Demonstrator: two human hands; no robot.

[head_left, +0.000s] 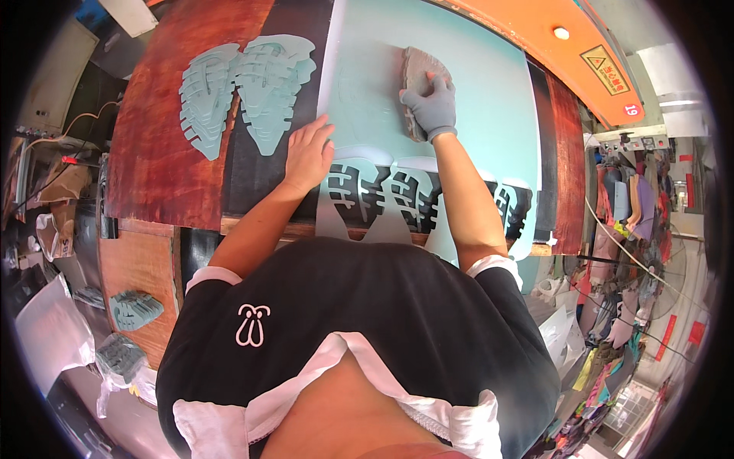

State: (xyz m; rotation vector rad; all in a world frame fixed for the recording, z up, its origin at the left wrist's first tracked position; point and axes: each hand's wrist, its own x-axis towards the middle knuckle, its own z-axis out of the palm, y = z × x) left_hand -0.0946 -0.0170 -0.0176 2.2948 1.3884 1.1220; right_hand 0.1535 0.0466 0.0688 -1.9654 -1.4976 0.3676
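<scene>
A pale teal sheet lies flat on the dark work surface in front of me. On it rests a thick grey-brown cutting die with a notched edge. My right hand, in a grey glove with bare fingertips, grips the die, thumb on its left side. My left hand is bare, its fingers stretched out at the sheet's left edge; it holds nothing. Along the sheet's near edge, shaped cut-outs leave a strip of teal scrap hanging toward my body.
Two stacks of cut teal pieces lie at the left on the reddish-brown board. An orange machine beam crosses the far right side. A teal bundle sits lower left. Many coloured pieces hang at the right.
</scene>
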